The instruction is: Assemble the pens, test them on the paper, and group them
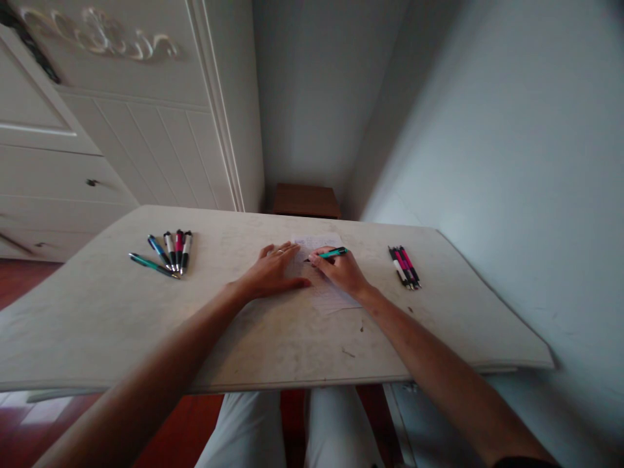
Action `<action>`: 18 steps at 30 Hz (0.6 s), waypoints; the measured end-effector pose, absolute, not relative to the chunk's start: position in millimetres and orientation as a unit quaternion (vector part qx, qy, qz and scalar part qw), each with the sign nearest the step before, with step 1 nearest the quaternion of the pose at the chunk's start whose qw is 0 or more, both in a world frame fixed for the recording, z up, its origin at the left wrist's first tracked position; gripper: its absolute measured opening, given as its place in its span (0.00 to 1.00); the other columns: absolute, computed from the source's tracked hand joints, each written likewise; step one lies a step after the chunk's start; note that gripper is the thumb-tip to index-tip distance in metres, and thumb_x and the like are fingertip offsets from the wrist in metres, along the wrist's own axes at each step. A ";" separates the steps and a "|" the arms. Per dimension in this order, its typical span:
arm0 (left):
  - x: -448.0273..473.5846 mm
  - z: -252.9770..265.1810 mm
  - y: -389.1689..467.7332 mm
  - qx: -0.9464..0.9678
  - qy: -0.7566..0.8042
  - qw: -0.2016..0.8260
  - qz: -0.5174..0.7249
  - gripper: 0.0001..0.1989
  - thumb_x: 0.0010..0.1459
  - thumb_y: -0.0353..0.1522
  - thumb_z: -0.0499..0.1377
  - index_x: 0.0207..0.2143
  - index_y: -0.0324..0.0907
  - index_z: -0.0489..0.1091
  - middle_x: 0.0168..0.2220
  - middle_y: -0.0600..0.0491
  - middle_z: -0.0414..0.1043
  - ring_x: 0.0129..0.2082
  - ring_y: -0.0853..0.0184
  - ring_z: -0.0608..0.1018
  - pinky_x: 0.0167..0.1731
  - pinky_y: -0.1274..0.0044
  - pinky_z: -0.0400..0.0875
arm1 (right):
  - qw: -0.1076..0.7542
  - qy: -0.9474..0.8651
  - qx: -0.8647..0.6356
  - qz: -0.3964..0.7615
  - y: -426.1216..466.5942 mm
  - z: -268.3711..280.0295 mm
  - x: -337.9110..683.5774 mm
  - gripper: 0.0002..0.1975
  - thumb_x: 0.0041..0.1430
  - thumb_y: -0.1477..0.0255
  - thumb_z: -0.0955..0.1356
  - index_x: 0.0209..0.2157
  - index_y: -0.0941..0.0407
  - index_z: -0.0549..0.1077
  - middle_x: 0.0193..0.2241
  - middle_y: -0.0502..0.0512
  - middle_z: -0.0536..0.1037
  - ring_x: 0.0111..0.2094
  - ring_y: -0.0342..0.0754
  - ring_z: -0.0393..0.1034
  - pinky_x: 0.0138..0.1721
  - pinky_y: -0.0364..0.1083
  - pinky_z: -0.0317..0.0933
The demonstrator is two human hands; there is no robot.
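Note:
A sheet of paper (336, 296) with handwriting near its top lies on the table in front of me. My right hand (344, 270) grips a green and black pen (333, 253), its tip down at the paper. Flat across the sheet's left side rests my left hand (275, 272), fingers stretched and thumb apart, holding nothing. Part of the writing is hidden beneath both hands.
Several pens (179, 250) are fanned out on the left of the pale table (234, 357). To the right lies a second group of pens (404, 266), side by side. A white cabinet (160, 149) stands behind at left, a wall (511, 162) at right, and a brown wooden piece (306, 199) beyond the far edge.

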State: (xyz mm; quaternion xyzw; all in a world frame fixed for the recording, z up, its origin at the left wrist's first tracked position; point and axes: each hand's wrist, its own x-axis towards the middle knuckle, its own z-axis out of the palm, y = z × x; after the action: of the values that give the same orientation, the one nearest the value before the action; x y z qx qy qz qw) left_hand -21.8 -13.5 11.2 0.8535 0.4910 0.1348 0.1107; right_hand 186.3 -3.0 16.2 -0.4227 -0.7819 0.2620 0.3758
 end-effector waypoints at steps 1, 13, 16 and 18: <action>-21.9 10.6 -13.4 0.854 0.491 0.111 0.135 0.44 0.54 0.57 0.54 0.65 0.41 0.53 0.66 0.39 0.54 0.66 0.52 0.56 0.64 0.59 0.44 | 0.376 -0.784 -0.421 0.259 -2.5 16.1 186.4 0.13 0.61 0.63 0.66 0.33 0.56 0.79 0.28 0.53 0.81 0.31 0.48 0.75 0.35 0.43 0.64; -22.2 9.7 -12.7 0.854 0.492 0.115 0.124 0.46 0.54 0.59 0.52 0.65 0.38 0.52 0.66 0.39 0.53 0.66 0.53 0.56 0.64 0.61 0.42 | 0.368 -0.802 -0.404 0.242 -2.4 16.0 186.3 0.10 0.60 0.67 0.66 0.33 0.56 0.79 0.30 0.54 0.82 0.34 0.49 0.76 0.38 0.45 0.65; -22.4 9.9 -12.8 0.855 0.490 0.114 0.124 0.45 0.54 0.59 0.52 0.65 0.39 0.53 0.66 0.39 0.53 0.66 0.53 0.55 0.64 0.60 0.42 | 0.376 -0.800 -0.398 0.245 -2.5 14.3 186.0 0.10 0.60 0.66 0.67 0.33 0.55 0.79 0.31 0.54 0.82 0.35 0.49 0.76 0.39 0.45 0.66; -22.3 10.6 -13.0 0.856 0.489 0.113 0.124 0.45 0.54 0.59 0.52 0.65 0.39 0.53 0.66 0.39 0.53 0.66 0.53 0.56 0.64 0.60 0.43 | 0.381 -0.796 -0.399 0.249 -2.3 13.9 185.9 0.10 0.59 0.66 0.67 0.32 0.55 0.79 0.31 0.54 0.82 0.35 0.49 0.76 0.39 0.45 0.66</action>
State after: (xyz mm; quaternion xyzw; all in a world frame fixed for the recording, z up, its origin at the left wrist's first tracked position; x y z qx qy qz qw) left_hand -22.3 -13.0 10.6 0.8558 0.4894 0.1242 0.1129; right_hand 185.9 -2.3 13.9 -0.3991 -0.7959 0.2488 0.3812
